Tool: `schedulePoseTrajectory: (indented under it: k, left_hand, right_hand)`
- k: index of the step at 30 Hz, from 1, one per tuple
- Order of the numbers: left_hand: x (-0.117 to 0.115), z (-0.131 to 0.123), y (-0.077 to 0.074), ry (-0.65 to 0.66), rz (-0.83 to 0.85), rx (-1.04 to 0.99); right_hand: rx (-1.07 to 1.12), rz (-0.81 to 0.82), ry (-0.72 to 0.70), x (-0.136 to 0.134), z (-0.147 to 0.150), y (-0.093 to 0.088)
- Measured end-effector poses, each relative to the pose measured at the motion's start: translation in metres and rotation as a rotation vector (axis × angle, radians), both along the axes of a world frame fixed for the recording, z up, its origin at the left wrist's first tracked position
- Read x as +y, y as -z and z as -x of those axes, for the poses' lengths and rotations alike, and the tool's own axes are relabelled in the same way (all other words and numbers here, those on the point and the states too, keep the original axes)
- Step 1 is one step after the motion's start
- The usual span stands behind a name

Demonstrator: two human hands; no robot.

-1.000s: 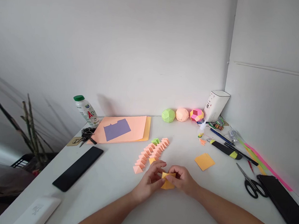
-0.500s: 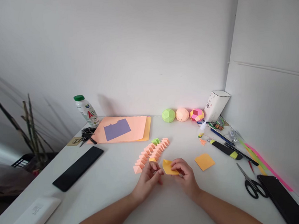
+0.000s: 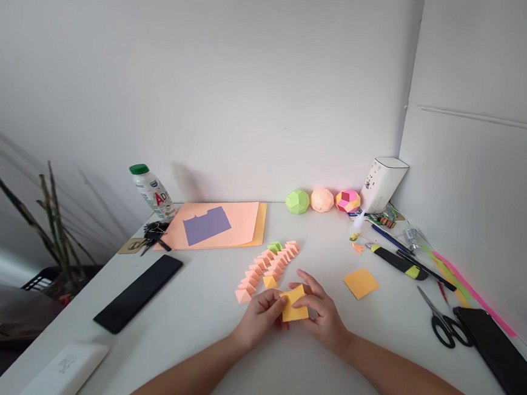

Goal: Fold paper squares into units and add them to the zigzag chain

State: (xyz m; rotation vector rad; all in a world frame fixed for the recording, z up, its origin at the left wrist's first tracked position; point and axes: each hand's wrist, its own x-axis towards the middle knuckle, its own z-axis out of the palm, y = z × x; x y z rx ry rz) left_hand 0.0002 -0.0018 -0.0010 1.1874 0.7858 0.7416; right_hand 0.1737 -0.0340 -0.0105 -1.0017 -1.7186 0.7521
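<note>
My left hand [image 3: 260, 319] and my right hand [image 3: 322, 315] meet over the white table [image 3: 197, 338], both pinching a small folded orange paper square [image 3: 296, 305] between them. The left fingers grip its left edge, and the right fingers hold its right side and top. Just behind my hands lie two rows of small folded peach paper units [image 3: 267, 268], with a green unit [image 3: 275, 246] at the far end and an orange unit [image 3: 269, 281] close to my left hand. A flat orange paper square [image 3: 361, 283] lies to the right.
Three paper balls [image 3: 321, 200] sit by the back wall beside a white box [image 3: 382, 184]. Peach sheets [image 3: 218, 225], a bottle [image 3: 151, 192], keys [image 3: 151, 237] and a black phone [image 3: 138, 293] lie left. Pens [image 3: 398, 261], scissors [image 3: 445, 324] and a dark tablet [image 3: 501, 359] lie right.
The orange paper went from both hands to the right hand alone, lifted toward the folded rows. Now both hands hold it again, turned flatter and nearer the rows.
</note>
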Motion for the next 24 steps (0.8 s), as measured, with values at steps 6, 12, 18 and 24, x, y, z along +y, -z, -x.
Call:
schedulePoseTrajectory:
  k: [6,12,18,24]
  left_hand:
    - [0.0,-0.001,0.0,-0.06,0.036,-0.062]
    - [0.0,-0.002,0.001,-0.041,0.004,-0.016]
    - [-0.002,0.001,-0.003,0.026,-0.047,-0.03]
    - [-0.002,0.0,-0.002,0.029,-0.037,-0.007]
  right_hand:
    - [0.024,0.058,-0.023,0.002,0.0,-0.009]
    - [0.084,0.194,-0.065,0.002,0.002,-0.018]
    - [0.171,0.317,-0.025,0.003,0.002,-0.015]
    - [0.162,0.314,-0.033,0.002,0.001,-0.022]
